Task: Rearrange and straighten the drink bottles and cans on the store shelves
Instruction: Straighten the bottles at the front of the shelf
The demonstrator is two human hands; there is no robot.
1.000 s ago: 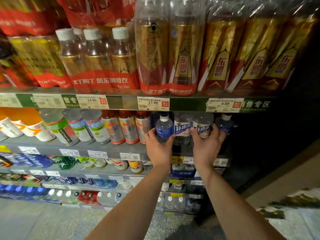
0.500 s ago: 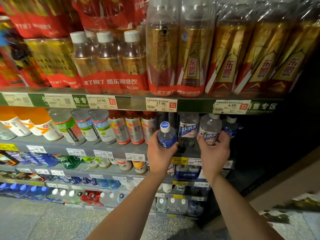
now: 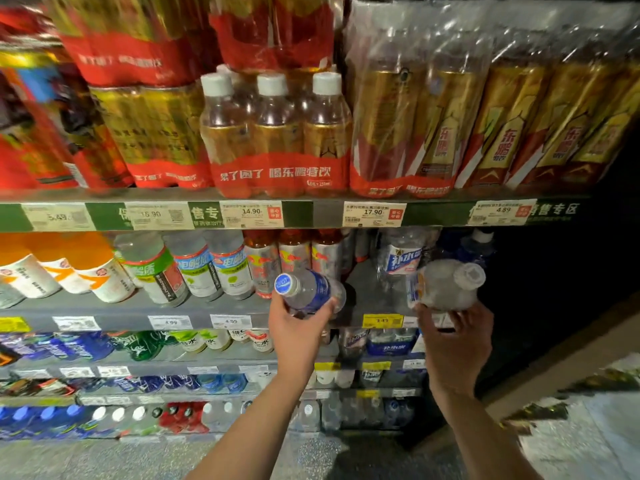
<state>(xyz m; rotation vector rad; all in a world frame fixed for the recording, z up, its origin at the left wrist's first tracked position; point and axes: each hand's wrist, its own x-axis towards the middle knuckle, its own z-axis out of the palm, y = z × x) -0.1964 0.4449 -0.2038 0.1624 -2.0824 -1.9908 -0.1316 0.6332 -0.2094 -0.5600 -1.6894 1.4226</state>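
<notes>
Hands: left hand (image 3: 300, 332) grips the small blue-capped, blue-labelled clear plastic bottle (image 3: 309, 292); right hand (image 3: 456, 337) grips the white-capped clear plastic bottle (image 3: 446, 284). Both likely full, smooth; grasp mid-body.

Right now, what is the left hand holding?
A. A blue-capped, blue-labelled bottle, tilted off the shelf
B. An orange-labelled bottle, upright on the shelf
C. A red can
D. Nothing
A: the left hand has its grip round the blue-capped bottle, which is tilted with its cap toward the camera, in front of the shelf edge.
</notes>
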